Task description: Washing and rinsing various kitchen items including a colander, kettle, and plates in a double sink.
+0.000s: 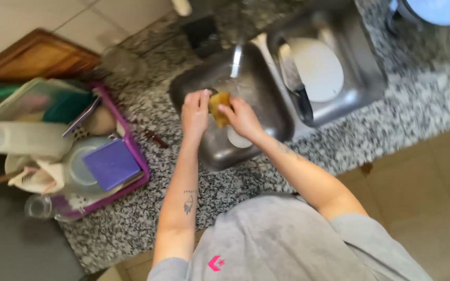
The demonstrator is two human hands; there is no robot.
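Standing at a speckled granite counter (131, 229), we lean over a double steel sink (266, 112); its far-right basin holds a white plate (316, 70). On the left a purple drying rack (131, 151) is crowded with containers. Over the near basin our left hand (195, 112) and right hand (241, 117) both pinch a yellow sponge (219, 106) between them, fingers clamped on it.

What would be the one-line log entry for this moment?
left hand: touching yellow sponge | right hand: gripping it | place: over steel sink basin
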